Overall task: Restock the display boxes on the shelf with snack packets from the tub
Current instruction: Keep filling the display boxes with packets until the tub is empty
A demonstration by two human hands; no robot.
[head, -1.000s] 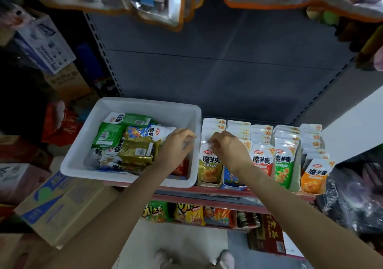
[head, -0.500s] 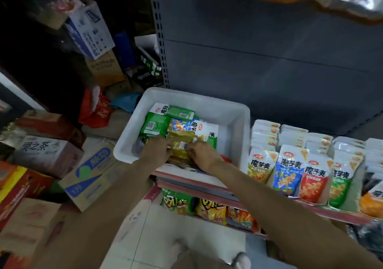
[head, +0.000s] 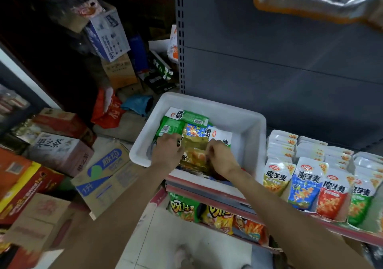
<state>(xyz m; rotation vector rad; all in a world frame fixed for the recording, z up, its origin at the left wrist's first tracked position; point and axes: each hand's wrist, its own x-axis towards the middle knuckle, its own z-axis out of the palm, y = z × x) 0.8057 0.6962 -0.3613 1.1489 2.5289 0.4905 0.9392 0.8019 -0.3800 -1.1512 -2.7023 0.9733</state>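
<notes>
In the head view the white tub (head: 244, 123) sits on the shelf (head: 207, 188) just above centre, with the display boxes (head: 310, 186) at about 4 o'clock from it, already lined with upright packets. Both hands are down in the tub: the left hand (head: 167, 152) and the right hand (head: 221, 159) each pinch a side of the gold packets (head: 194, 152) lying on top of the heap, fingers curled onto the foil. To do this well, I would gather only gold ones, square their edges between the hands, then lift them clear of the green packets (head: 172, 126) at 11 o'clock so none drags out.
</notes>
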